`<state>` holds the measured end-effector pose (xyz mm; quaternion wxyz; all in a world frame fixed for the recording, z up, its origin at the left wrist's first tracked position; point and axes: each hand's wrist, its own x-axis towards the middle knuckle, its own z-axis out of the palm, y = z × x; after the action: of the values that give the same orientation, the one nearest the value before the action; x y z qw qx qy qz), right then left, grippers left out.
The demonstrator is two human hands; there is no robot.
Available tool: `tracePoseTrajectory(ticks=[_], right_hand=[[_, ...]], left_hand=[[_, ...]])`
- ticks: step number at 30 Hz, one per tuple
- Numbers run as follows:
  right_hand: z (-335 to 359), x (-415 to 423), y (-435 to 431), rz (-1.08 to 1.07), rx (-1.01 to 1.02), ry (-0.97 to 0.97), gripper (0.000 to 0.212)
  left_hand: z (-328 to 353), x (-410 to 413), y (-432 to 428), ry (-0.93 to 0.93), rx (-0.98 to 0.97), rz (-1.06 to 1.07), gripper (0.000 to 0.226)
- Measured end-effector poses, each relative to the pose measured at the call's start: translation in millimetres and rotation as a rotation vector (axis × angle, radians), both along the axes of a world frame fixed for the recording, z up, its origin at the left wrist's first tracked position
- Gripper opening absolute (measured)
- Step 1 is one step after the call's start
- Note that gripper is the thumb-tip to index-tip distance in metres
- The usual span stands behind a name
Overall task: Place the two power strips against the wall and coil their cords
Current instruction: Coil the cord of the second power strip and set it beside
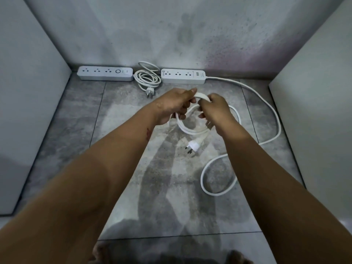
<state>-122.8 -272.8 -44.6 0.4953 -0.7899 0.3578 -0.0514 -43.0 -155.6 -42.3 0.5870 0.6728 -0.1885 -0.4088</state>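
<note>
Head view: your left hand [175, 103] and right hand [217, 111] grip the looped cord [185, 128] of the right strip [182, 76], plug [193, 146] just nearer. It and the left strip [104, 73] lie against the far wall [171, 35], a coiled cord [147, 78] between them.

Indoor nook, prob. in a home, tho can't tell for sure. Grey mottled floor tiles [122, 111] w/ thin grout lines meet a stained, speckled wall [133, 25] at a low skirting [257, 75]. A plain white left panel [28, 63] & right panel [314, 101] close it in.
</note>
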Motion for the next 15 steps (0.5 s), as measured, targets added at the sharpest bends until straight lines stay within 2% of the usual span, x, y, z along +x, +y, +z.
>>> tracePoseTrajectory(ticks=[3,5,9,12,15], right_hand=[[7.2,2.1,0.3,-0.002,0.014,-0.044,0.016],[6.9,1.4,-0.6,-0.071,0.090,-0.076,0.014],[5.9,1.1,-8.2,-0.319,0.422,-0.161,0.016],[10.5,1.9,-10.8,-0.426,0.620,-0.192,0.016],[16.6,4.0,-8.2,-0.504,0.839,-0.266,0.027]], left_hand=[[4.5,-0.1,-1.1,0.007,-0.051,0.055,0.039],[6.6,3.6,-0.2,-0.039,-0.030,0.101,0.049],[-3.7,12.2,5.8,-0.160,0.012,0.126,0.061],[-11.3,10.5,7.8,-0.098,-0.056,0.146,0.066],[-13.0,10.0,5.9,0.017,-0.115,0.176,0.076]])
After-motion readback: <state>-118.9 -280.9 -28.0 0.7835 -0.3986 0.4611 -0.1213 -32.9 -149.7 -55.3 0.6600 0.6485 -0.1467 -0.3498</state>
